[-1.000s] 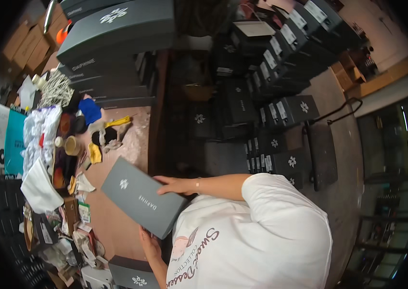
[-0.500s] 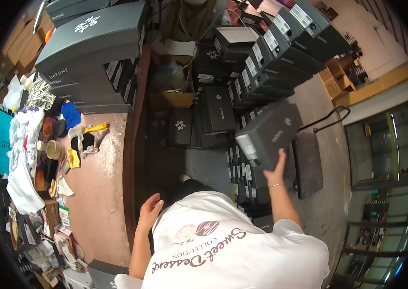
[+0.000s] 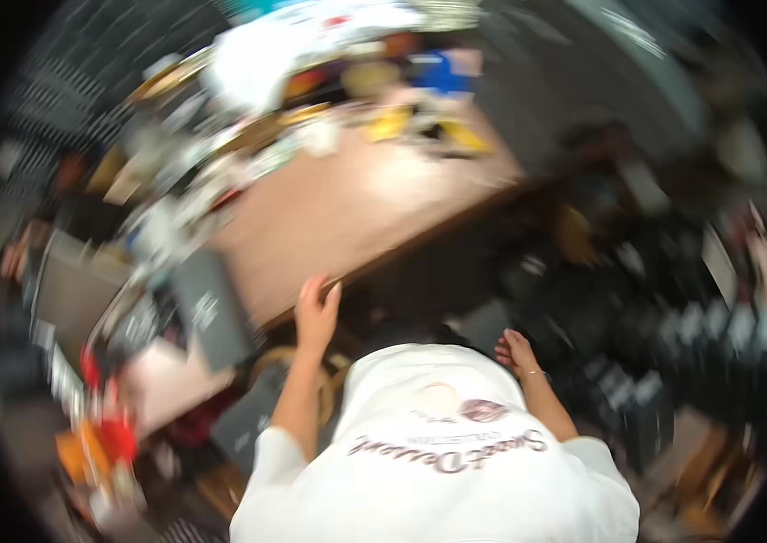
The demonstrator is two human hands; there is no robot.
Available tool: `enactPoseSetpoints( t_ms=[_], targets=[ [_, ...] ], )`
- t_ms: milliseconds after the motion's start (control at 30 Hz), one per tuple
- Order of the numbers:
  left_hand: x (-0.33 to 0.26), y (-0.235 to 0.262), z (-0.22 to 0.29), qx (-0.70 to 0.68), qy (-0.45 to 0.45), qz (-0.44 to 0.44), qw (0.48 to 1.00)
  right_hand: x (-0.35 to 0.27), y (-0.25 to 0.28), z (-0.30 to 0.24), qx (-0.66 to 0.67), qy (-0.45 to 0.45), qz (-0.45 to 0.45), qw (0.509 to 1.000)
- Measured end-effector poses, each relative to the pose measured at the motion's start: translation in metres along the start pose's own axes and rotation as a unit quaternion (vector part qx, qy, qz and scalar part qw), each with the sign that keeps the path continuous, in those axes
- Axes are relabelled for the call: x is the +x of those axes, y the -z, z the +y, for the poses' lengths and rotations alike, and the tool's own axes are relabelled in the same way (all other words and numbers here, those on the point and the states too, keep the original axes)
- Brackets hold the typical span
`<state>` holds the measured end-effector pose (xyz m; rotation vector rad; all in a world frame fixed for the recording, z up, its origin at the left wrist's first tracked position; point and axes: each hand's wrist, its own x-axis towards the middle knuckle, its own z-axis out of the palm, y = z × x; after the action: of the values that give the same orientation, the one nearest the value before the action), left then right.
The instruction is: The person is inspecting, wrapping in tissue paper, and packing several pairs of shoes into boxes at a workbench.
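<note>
My left hand is at the front edge of the worktable, its fingers stretched and the thumb apart, with nothing in it. Whether it touches the edge I cannot tell. To its left a dark grey lidded box sits at the table's left part. My right hand hangs free in front of my body, fingers loosely bent and nothing seen in them. Dark stacked boxes lie beyond it on the right, smeared by motion.
Along the table's back lies clutter: white cloth or paper, a blue piece and yellow pieces. Orange and red items are at the lower left. Much of the rim is blurred.
My view has swung left, so the table now lies in front. The right hand has let go of the dark shoe box. The left hand has come up to the table edge.
</note>
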<state>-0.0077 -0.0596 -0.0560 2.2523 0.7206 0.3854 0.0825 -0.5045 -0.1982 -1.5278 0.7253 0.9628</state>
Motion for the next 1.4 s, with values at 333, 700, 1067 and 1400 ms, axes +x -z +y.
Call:
enactPoseSetpoints(
  t_ms=[333, 700, 1067, 1400],
  targets=[
    [-0.099, 0.255, -0.255, 0.108, 0.369, 0.182, 0.905, -0.023, -0.294, -0.143, -0.477, 0.431, -0.26, 0.721],
    [-0.053, 0.1, -0.132, -0.566, 0.436, 0.126, 0.688, -0.084, -0.385, -0.149, -0.342, 0.203, -0.377, 0.837],
    [-0.003, 0.119, -0.02, -0.659, 0.415, 0.216, 0.588, -0.107, -0.422, -0.255, -0.276, 0.274, -0.492, 0.779],
    [0.032, 0.042, 0.008, -0.588, 0.375, 0.065, 0.714, -0.044, -0.327, -0.33, -0.261, 0.31, -0.494, 0.769]
  ],
)
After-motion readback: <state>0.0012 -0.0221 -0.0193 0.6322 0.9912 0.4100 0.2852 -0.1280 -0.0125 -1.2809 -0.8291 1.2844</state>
